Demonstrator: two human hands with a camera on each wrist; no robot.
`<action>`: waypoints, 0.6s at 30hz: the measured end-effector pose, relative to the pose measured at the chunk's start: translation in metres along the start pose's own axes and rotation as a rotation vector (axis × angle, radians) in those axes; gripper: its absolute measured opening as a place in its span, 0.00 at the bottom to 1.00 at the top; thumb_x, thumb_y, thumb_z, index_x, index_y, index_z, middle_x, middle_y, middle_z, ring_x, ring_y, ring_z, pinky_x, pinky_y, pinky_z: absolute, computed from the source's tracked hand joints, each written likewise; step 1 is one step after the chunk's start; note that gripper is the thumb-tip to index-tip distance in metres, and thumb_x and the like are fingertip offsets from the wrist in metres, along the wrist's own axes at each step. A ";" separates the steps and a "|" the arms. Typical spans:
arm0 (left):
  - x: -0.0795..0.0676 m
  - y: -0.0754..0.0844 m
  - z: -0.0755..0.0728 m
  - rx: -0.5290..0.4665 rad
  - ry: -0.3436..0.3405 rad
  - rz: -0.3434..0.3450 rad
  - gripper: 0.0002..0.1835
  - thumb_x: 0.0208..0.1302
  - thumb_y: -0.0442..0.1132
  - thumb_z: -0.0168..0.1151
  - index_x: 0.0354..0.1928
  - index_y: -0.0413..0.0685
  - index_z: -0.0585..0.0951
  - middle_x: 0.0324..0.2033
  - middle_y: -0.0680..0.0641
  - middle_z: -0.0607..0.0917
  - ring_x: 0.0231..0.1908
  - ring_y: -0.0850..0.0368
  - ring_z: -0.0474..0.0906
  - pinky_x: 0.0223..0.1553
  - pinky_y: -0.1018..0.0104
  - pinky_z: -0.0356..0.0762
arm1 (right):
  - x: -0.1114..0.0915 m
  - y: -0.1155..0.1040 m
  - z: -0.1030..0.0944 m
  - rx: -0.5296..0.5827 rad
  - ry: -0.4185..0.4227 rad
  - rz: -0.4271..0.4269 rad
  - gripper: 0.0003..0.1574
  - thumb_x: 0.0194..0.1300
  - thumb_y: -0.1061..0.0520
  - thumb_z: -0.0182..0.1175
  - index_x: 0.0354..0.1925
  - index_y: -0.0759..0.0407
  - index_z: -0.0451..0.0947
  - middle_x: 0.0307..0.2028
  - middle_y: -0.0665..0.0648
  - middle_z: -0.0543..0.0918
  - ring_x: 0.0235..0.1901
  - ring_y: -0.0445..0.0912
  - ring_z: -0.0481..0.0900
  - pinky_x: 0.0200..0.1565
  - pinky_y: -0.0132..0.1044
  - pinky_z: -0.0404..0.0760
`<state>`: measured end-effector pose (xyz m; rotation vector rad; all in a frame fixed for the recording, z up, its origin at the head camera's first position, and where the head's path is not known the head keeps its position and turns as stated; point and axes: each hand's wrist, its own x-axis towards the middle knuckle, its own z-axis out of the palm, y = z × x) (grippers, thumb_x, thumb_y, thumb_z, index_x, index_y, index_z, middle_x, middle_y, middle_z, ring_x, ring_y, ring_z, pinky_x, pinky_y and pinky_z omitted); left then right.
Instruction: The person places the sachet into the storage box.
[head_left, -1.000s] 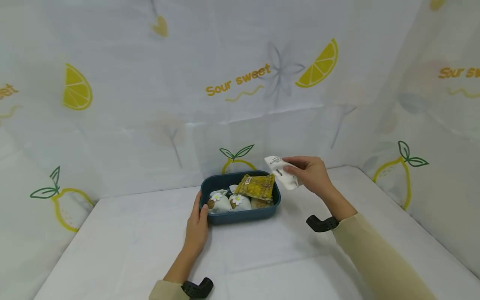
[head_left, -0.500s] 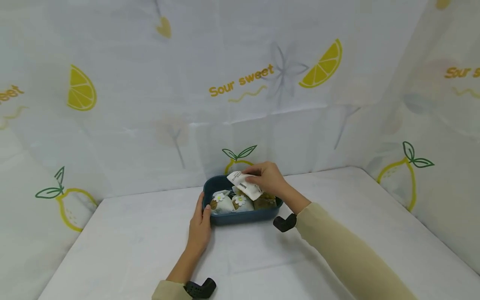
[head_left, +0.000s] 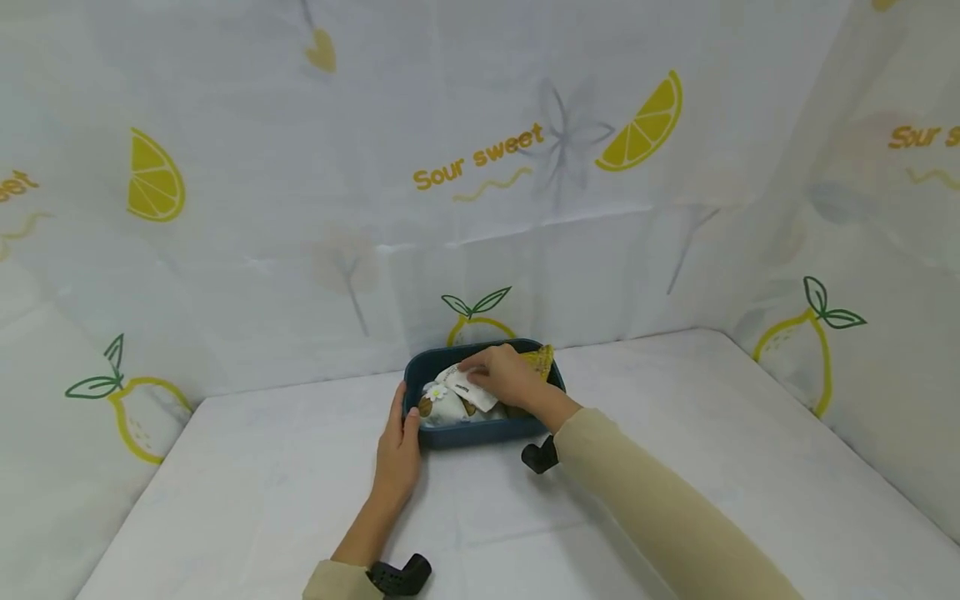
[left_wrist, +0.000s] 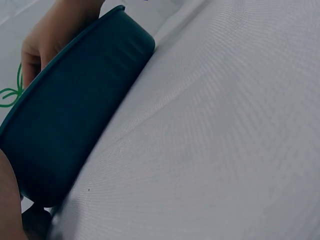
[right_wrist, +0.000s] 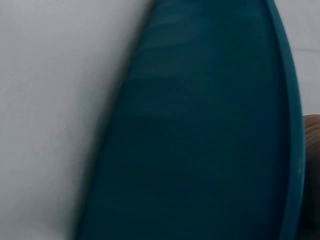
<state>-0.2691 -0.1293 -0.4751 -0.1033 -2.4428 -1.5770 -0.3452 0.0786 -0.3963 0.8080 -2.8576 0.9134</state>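
Note:
A dark blue plastic box stands on the white cloth in the head view. My left hand holds its left end, thumb at the front corner and fingers along the side. Inside the box, my right hand pinches a small white printed packet over white pouches decorated with daisies. A yellow patterned packet shows behind the right hand, partly hidden. From the left wrist, the box's outer wall fills the left side, with the right hand reaching over the rim.
White cloth covers the table. Behind it hangs a white curtain printed with lemons and lettering, close to the box's back edge. Black wrist devices sit on both wrists.
My right hand has carried the white packet leftward from beyond the box's right end, over the yellow packet, and down onto the pouches. The left hand has stayed at the box.

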 end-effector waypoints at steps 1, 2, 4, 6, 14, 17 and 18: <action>0.000 0.000 0.000 0.000 0.000 0.004 0.30 0.83 0.52 0.37 0.81 0.57 0.51 0.80 0.46 0.56 0.79 0.44 0.52 0.77 0.42 0.53 | 0.000 -0.001 0.000 -0.031 -0.017 -0.007 0.17 0.72 0.58 0.61 0.57 0.55 0.84 0.58 0.57 0.86 0.55 0.49 0.86 0.54 0.43 0.85; 0.000 0.000 0.000 0.000 -0.001 0.010 0.30 0.83 0.52 0.37 0.81 0.56 0.51 0.80 0.46 0.56 0.79 0.44 0.52 0.77 0.42 0.53 | -0.001 -0.002 0.000 -0.066 -0.037 -0.019 0.18 0.73 0.57 0.61 0.58 0.56 0.84 0.59 0.57 0.85 0.58 0.51 0.84 0.58 0.45 0.83; 0.000 0.000 0.000 0.003 -0.005 0.016 0.30 0.83 0.52 0.37 0.81 0.55 0.51 0.80 0.46 0.56 0.79 0.44 0.52 0.77 0.42 0.53 | -0.002 -0.003 -0.001 -0.126 -0.073 -0.046 0.19 0.74 0.56 0.60 0.59 0.57 0.83 0.63 0.58 0.82 0.65 0.53 0.78 0.65 0.49 0.77; 0.000 0.000 0.001 0.004 -0.006 0.018 0.30 0.83 0.51 0.37 0.81 0.55 0.51 0.80 0.46 0.56 0.79 0.44 0.52 0.77 0.42 0.53 | -0.005 -0.004 -0.005 -0.171 -0.098 -0.069 0.21 0.74 0.55 0.59 0.62 0.57 0.81 0.66 0.60 0.79 0.71 0.56 0.71 0.70 0.53 0.71; 0.004 0.005 -0.003 0.038 -0.055 -0.005 0.31 0.82 0.52 0.40 0.81 0.58 0.51 0.74 0.39 0.68 0.69 0.42 0.70 0.69 0.45 0.68 | -0.035 0.013 -0.035 -0.164 -0.003 -0.057 0.32 0.72 0.45 0.62 0.69 0.55 0.74 0.71 0.63 0.72 0.72 0.60 0.68 0.70 0.58 0.69; 0.008 0.008 -0.018 0.111 -0.125 -0.023 0.34 0.81 0.56 0.42 0.81 0.57 0.50 0.72 0.35 0.70 0.63 0.39 0.76 0.65 0.45 0.74 | -0.051 0.024 -0.048 -0.152 0.026 -0.033 0.35 0.70 0.42 0.63 0.70 0.55 0.73 0.71 0.63 0.71 0.72 0.61 0.67 0.69 0.60 0.69; 0.009 0.009 -0.024 0.148 -0.150 -0.025 0.36 0.80 0.58 0.43 0.82 0.56 0.50 0.72 0.35 0.69 0.65 0.38 0.76 0.65 0.44 0.74 | -0.055 0.028 -0.052 -0.155 0.034 -0.020 0.37 0.70 0.40 0.63 0.70 0.54 0.72 0.72 0.63 0.71 0.72 0.61 0.67 0.69 0.61 0.69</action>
